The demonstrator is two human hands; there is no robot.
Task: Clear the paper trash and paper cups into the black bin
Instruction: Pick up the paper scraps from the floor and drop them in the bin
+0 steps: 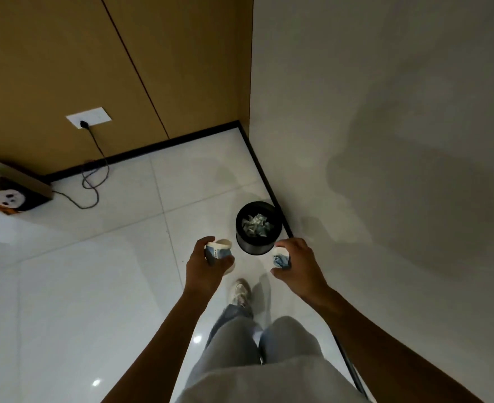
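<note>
Head view: nearest the camera, pale trousers point(231, 344) and one light shoe point(240, 292) are seen above a white tiled floor point(94, 271). Both bare forearms are stretched forward. The left hand point(205, 266) is curled round a paper cup point(218, 251), white with a blue print, whose open rim is turned up and away; the cup is gripped between thumb and fingers. The right hand point(295, 263) is curled round a second cup point(280, 258), which looks crumpled and is largely hidden by the fingers. Between and just beyond the two hands, a black bin point(241, 242) is stood upright on the floor, close to the dark skirting of the grey wall point(385, 112) at the right. Crumpled paper point(256, 225) is seen lying inside it. Neither cup is over the bin's mouth. Farther off at the left, a dark box with a white printed figure point(10, 196) is set on the floor, and a black cable point(94, 170) is run from it up to a white socket point(89, 117) on the brown panelled wall point(51, 53).
</note>
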